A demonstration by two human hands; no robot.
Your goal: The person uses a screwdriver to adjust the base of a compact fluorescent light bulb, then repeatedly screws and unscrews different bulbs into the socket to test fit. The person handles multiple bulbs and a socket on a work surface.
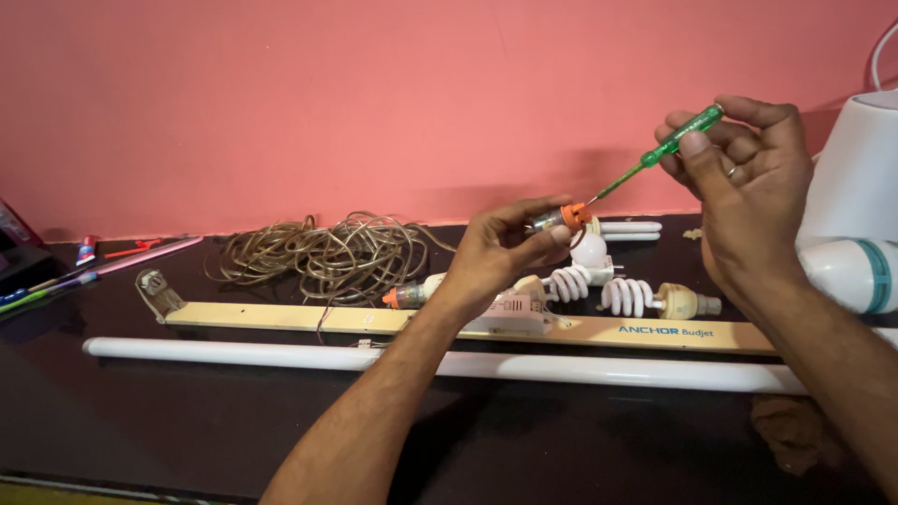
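My left hand (500, 252) pinches a small orange and silver bulb base (564, 218) between thumb and fingers, held above the dark table. My right hand (748, 187) grips a green-handled screwdriver (669, 147) by its top end, slanted down to the left. Its thin tip touches the orange end of the bulb base. A ring shows on one finger of the right hand.
On the dark table (187, 421) lie a long white tube light (281, 356), a cream tube fitting (281, 318), a coil of clear wire (327, 252), spiral bulbs (631, 295), another orange-based part (402, 297) and pens (56, 281). White appliance (856, 178) at right; pink wall behind.
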